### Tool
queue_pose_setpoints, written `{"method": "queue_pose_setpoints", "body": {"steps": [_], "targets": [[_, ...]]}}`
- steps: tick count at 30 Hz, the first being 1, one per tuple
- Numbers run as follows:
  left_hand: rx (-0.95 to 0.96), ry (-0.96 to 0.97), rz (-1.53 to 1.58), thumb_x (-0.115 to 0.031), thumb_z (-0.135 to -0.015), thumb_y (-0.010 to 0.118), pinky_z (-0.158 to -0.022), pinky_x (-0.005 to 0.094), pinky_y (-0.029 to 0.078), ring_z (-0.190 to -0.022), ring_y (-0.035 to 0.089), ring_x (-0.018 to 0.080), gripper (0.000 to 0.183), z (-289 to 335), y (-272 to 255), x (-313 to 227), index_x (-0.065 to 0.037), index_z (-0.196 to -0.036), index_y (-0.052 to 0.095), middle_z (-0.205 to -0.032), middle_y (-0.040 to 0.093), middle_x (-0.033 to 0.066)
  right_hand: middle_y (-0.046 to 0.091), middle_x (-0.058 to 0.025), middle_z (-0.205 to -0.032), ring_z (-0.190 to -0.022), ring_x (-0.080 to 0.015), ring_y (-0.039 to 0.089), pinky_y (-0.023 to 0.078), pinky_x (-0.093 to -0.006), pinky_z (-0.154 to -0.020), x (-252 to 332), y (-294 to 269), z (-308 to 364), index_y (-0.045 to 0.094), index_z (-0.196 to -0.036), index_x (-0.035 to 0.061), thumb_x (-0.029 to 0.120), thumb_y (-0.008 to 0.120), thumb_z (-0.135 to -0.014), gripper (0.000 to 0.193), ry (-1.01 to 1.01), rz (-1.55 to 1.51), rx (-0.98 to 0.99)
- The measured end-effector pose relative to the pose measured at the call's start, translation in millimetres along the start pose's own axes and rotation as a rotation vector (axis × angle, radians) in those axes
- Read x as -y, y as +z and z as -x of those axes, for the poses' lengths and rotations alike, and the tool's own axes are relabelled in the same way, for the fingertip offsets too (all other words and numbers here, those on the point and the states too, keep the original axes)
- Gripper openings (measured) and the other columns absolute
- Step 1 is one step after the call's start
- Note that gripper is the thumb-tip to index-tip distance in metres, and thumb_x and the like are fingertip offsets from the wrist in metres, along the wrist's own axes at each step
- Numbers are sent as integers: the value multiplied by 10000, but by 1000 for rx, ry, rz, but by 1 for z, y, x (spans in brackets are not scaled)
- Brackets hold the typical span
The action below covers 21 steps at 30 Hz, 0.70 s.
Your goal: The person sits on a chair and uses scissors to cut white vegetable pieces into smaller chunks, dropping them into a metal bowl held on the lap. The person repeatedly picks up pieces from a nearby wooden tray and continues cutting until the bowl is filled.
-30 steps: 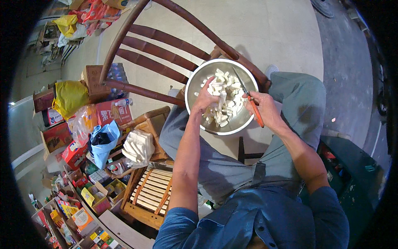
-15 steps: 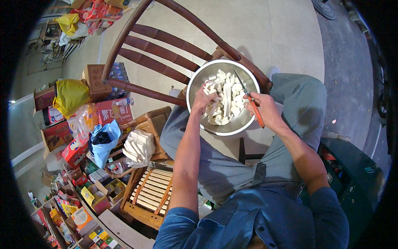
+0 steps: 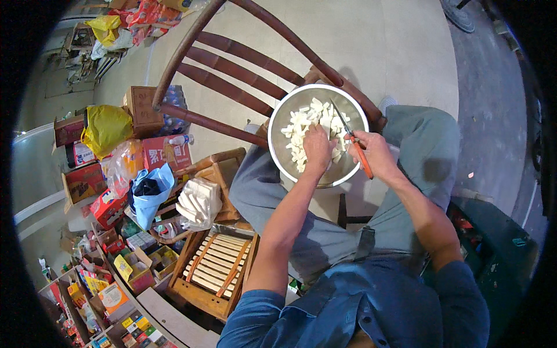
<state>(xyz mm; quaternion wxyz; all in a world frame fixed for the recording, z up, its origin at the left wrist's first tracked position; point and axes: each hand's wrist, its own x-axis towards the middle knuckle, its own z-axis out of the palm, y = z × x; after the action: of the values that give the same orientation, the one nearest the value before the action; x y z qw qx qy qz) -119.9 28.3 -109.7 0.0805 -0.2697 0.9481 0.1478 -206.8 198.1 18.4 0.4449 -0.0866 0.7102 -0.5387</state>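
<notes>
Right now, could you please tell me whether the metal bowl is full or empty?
Neither: the metal bowl is partly filled; white pieces lie inside, with bare metal showing around them.

White pieces (image 3: pixel 299 122) fill a silver bowl (image 3: pixel 280 126) beside orange scissor handles (image 3: pixel 364 158).

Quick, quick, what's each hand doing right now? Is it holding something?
Left hand: fingers down at the white pieces in the metal bowl; cannot tell if it grips any.
Right hand: closed on orange-handled scissors.

Packaged goods (image 3: pixel 143 323) and stacked cartons (image 3: pixel 144 112) suggest a shop.
</notes>
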Motion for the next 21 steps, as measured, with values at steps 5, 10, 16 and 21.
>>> {"method": "queue_pose_setpoints", "body": {"steps": [5, 10, 16, 21], "targets": [[37, -138, 76, -139, -762, 848, -832, 478, 609, -967, 734, 415, 529, -9, 26, 5, 78, -1179, 605, -1073, 698, 279, 659, -73, -711, -647, -97, 588, 491, -323, -606, -7, -2, -5, 729, -1121, -30, 129, 741, -932, 247, -85, 97, -14], [100, -288, 454, -80, -703, 859, -743, 459, 620, -840, 772, 316, 609, -17, 30, 60, 109, -1161, 506, -915, 746, 236, 616, 1, -728, -610, -68, 564, 471, -257, -530, -16, 3, -9, 694, -1217, -35, 160, 693, -960, 322, -203, 132, 18], [154, -439, 1150, 19, -853, 708, -695, 352, 610, -770, 737, 210, 450, 10, -30, 51, 32, -1284, 579, -924, 739, 149, 626, -1, -740, -613, -67, 564, 470, -264, -544, -19, -4, -2, 696, -1207, -43, 180, 723, -960, 333, -174, 127, -9], [281, -341, 1468, -203, -1082, 599, -677, 336, 605, -728, 708, 195, 243, 32, -51, 71, -17, -1233, 639, -932, 735, 107, 704, -70, -821, -722, -116, 620, 518, -315, -679, -22, 3, -2, 703, -1180, -40, 188, 764, -942, 335, -188, 355, 66]]}}
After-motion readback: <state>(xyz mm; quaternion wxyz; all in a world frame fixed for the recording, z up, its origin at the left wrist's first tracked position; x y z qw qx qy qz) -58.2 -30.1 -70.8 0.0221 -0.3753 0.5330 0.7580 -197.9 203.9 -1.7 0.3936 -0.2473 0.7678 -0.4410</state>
